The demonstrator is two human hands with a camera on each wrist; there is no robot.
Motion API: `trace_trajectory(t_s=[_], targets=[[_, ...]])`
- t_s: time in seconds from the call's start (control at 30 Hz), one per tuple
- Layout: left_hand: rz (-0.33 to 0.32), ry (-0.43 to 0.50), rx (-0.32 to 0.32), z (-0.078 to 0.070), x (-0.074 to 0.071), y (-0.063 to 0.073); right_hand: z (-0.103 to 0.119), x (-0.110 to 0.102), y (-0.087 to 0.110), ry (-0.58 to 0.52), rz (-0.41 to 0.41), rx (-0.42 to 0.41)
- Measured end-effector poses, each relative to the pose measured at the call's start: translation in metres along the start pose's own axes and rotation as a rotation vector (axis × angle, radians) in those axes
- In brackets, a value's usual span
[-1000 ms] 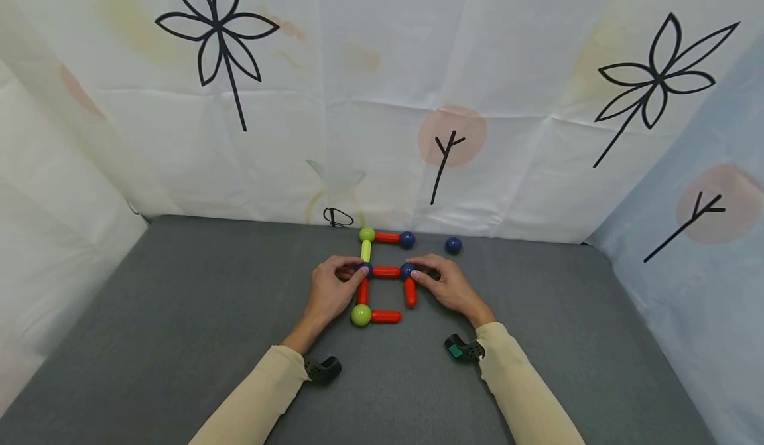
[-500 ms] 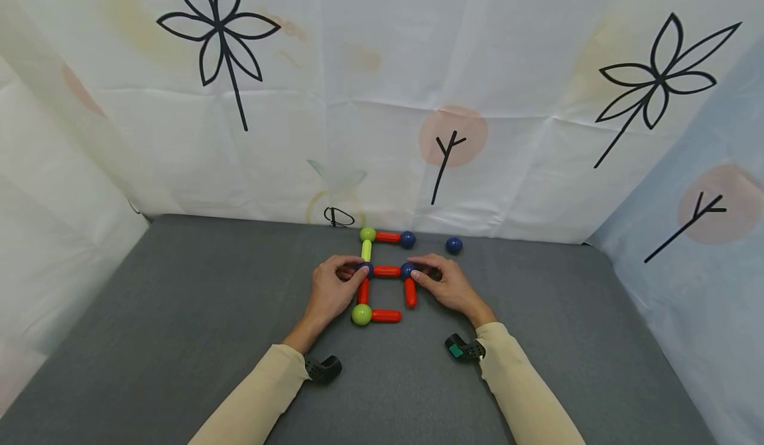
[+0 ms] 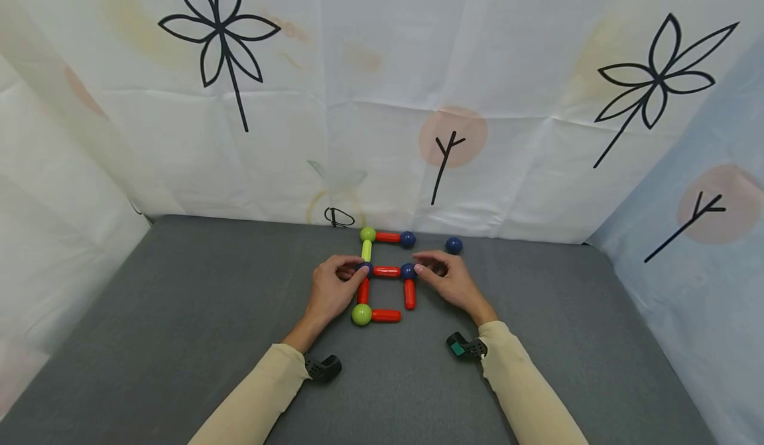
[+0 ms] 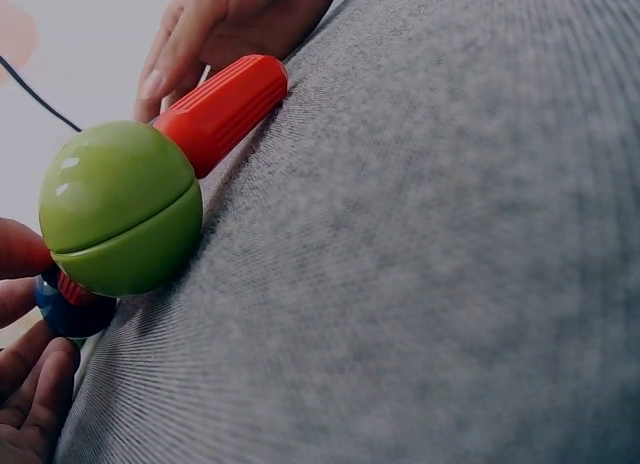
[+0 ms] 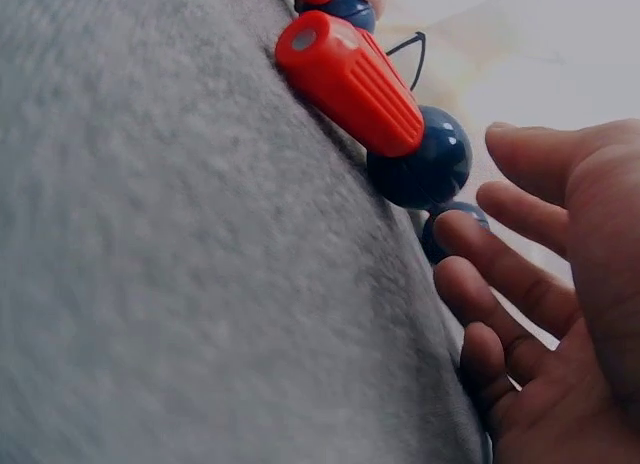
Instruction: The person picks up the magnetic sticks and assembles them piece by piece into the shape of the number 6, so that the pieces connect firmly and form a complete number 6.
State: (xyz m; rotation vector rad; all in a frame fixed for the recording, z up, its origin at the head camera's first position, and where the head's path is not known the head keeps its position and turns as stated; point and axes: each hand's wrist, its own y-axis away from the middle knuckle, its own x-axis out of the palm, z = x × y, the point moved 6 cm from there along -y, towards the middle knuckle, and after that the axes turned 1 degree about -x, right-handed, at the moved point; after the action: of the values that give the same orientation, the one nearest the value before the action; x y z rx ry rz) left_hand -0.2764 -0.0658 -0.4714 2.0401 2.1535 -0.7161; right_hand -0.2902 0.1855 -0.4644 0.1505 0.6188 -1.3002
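Observation:
Magnetic rods and balls lie joined on a grey table. My left hand (image 3: 335,292) pinches the blue ball (image 3: 367,270) at the middle left, mostly covered by the fingers. A green rod (image 3: 367,251) runs from it to a green ball (image 3: 367,234); a red rod (image 3: 363,292) leads to the nearer green ball (image 4: 122,209). Another red rod (image 3: 387,271) links it to the right blue ball (image 5: 424,160), which bears a red rod (image 5: 350,82) pointing towards me. My right hand (image 3: 452,282) is just right of that ball, thumb and fingers parted, holding nothing.
At the back, a red rod (image 3: 388,237) joins the far green ball to a blue ball (image 3: 408,239). One loose blue ball (image 3: 453,245) sits further right. A red rod (image 3: 386,316) sticks out from the near green ball. Behind the table hangs a printed cloth (image 3: 382,166).
My right hand has let go of the right blue ball and shifted slightly to the right. The red rod under that ball has turned a little straighter. My left hand keeps its place.

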Motion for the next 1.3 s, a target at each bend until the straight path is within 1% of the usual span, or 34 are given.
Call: trace_trajectory(t_s=[0.1,0.17,0.3,0.37,0.43,0.53,0.63,0.7,0.77,0.9,0.97,1.07,1.13,1.3], targets=[[0.002,-0.001,-0.003,0.0,0.0,0.0,0.003,-0.008,-0.001,-0.01,-0.064,-0.033],[0.004,0.001,-0.004,-0.001,0.0,0.0,0.012,-0.015,0.001,-0.009,-0.12,-0.059],[0.008,0.004,-0.008,0.0,0.001,0.0,0.032,-0.032,0.006,-0.014,-0.256,-0.097],[0.011,0.004,-0.009,0.0,0.001,0.0,0.038,-0.041,0.009,-0.015,-0.33,-0.114],[0.012,0.003,-0.008,0.0,0.001,0.0,0.029,-0.049,0.01,-0.029,-0.409,-0.124],[0.014,0.004,-0.004,0.0,0.002,-0.001,0.01,-0.058,0.012,-0.018,-0.511,-0.133],[0.014,0.006,-0.001,0.0,0.002,-0.001,-0.009,-0.064,0.012,0.0,-0.573,-0.11],[0.013,0.007,0.0,0.0,0.002,-0.001,-0.017,-0.066,0.013,0.01,-0.581,-0.076],[0.011,0.008,-0.001,0.001,0.002,-0.001,-0.023,-0.067,0.013,0.029,-0.567,-0.025],[0.011,0.008,0.0,0.001,0.002,-0.001,-0.033,-0.064,0.01,0.096,-0.482,0.082],[0.011,0.007,0.0,0.001,0.002,-0.001,-0.036,-0.061,0.008,0.152,-0.426,0.111],[0.01,0.007,0.001,0.001,0.002,0.0,-0.036,-0.057,0.006,0.241,-0.36,0.122],[0.009,0.008,0.002,0.001,0.002,0.0,-0.035,-0.055,0.006,0.282,-0.333,0.119],[0.009,0.011,0.002,0.002,0.001,0.0,-0.035,-0.053,0.006,0.272,-0.332,0.117]])
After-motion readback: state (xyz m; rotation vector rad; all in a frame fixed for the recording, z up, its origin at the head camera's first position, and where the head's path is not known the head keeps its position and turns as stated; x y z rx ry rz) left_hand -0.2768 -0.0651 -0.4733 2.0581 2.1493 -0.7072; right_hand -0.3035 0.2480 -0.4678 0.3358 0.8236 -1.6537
